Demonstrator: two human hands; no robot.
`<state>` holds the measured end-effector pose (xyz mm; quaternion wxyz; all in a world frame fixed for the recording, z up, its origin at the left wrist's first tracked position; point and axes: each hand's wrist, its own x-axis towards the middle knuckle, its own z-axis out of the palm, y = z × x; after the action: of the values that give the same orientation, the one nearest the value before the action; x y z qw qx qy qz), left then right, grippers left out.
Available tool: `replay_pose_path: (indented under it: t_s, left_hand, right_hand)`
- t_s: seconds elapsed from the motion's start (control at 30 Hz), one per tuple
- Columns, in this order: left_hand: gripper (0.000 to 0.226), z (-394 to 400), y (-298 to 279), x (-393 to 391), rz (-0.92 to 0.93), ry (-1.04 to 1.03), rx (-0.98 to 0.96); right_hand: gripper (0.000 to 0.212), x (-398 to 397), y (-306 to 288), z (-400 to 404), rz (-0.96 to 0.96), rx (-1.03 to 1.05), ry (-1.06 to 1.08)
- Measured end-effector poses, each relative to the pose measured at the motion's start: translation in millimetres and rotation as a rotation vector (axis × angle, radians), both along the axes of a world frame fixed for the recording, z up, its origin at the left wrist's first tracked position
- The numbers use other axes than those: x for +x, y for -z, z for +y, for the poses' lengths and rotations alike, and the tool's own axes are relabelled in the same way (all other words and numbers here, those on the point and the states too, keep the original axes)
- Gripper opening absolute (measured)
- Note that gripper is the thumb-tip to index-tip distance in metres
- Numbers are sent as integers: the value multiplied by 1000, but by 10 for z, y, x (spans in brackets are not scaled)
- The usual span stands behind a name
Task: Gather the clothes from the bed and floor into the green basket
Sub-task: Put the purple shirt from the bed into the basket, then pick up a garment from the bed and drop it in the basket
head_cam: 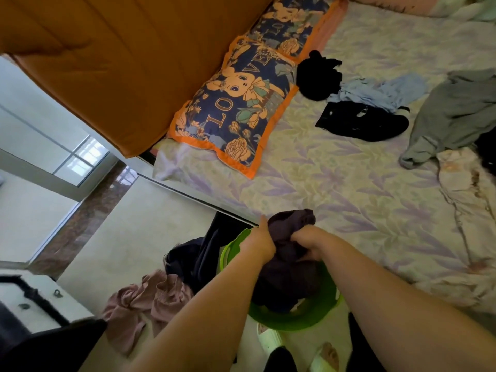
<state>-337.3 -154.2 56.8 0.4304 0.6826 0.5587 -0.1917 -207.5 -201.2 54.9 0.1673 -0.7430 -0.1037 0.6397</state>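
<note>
Both hands [281, 244] gripping dark purple garment [287, 267], bunched into green basket [295, 319]

The only readable text is the word "LOVE", printed in orange capitals on the nearer pillow [236, 108], a navy case with an orange border that lies on the bed [335, 183] against the headboard. The farther pillow [290, 25] carries the same pattern, and the letters "LO" can be read on it.

Dark garment [284, 264] fills green basket [292, 322]; bed [308, 178] alongside lies open.
</note>
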Motion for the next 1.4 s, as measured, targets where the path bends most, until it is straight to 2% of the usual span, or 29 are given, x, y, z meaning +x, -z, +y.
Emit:
replay_pose_path:
  t_s: [0.07, 0.17, 0.23, 0.5, 0.97, 1.13, 1.4]
  left_hand:
    - [87, 49, 51, -16, 106, 121, 42]
    - [91, 133, 79, -23, 153, 153, -19]
    - [89, 188, 100, -33, 163, 175, -52]
    - [81, 361, 102, -23, 137, 182, -67]
    - [81, 661, -206, 421, 107, 386, -44]
    - [80, 876, -306, 718, 111, 427, 10]
    - [76, 1381, -503, 1616, 81, 433, 90]
  right_hand:
    - [17, -47, 108, -59, 34, -57, -21]
    - [30, -101, 248, -121, 9, -123, -113]
    - [30, -125, 246, -123, -29, -122, -137]
    - [35, 10, 138, 71, -132, -12, -60]
    - [36, 246, -117, 462, -72, 34, -15]
    - [40, 493, -238, 701, -80, 81, -30]
    - [38, 1357, -298, 1216, -125, 113, -11]
